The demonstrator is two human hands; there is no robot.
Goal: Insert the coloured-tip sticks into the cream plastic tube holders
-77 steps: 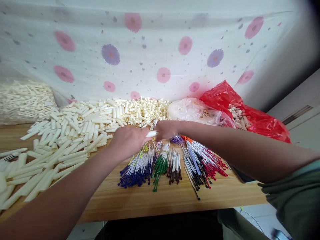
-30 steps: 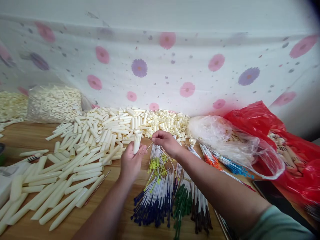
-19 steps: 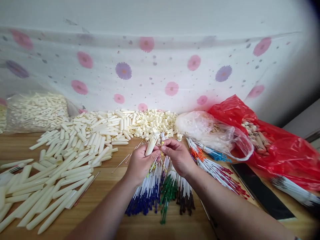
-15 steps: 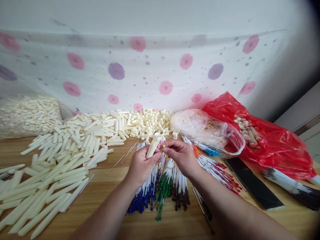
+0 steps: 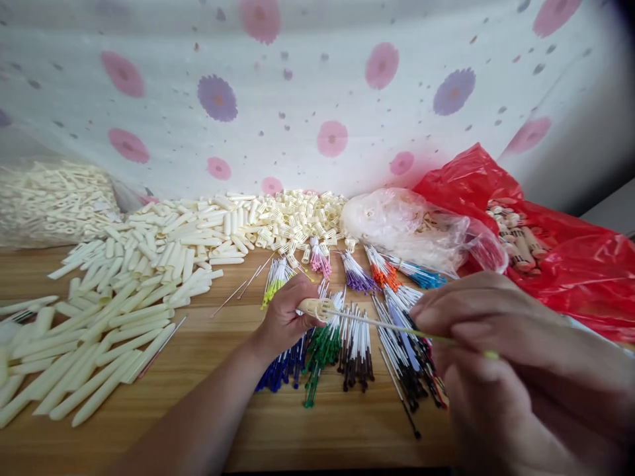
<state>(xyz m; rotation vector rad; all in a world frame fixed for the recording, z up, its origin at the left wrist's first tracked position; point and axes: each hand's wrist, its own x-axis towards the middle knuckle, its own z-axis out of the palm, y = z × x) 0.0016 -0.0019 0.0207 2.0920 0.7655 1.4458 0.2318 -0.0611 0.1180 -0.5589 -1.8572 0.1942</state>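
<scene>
My left hand is closed round a cream plastic tube, its slotted end pointing right. Close to the camera, my right hand pinches a thin stick with a yellow-green tip. The stick's pale far end meets the tube's slotted end; how far it reaches inside I cannot tell. Below and around the hands lie bundles of similar white sticks: green-tipped sticks, dark-blue-tipped sticks, brown-tipped sticks, yellow-tipped sticks and pink-tipped sticks.
Many cream tubes cover the table's left side. Slotted cream pieces are heaped at the back, near a clear bag and a red bag. A full clear bag stands far left. Black-tipped sticks lie right of centre.
My right hand has moved right and closer to the camera with the yellow-tipped stick. The tube has tipped from nearly upright to pointing right. The view has tilted down.
</scene>
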